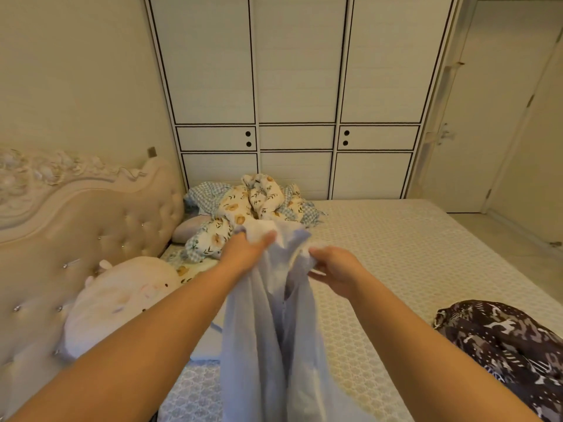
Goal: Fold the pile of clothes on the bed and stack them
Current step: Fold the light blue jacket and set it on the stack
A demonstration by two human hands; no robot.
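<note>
Both hands (243, 254) (333, 271) apparently grip pale blue garment (274, 345) top.

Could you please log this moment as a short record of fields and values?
held item: pale blue garment, hanging down above the bed
left hand: grips its top edge
right hand: grips its top edge
near headboard: floral bedding, plush pillow
right edge: dark patterned garment on the bed
background: white wardrobe

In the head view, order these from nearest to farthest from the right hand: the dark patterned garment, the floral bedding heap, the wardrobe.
From the right hand:
1. Floral bedding heap, just beyond it, to the left.
2. Dark patterned garment, at the bed's right edge.
3. Wardrobe, behind the bed.
</note>
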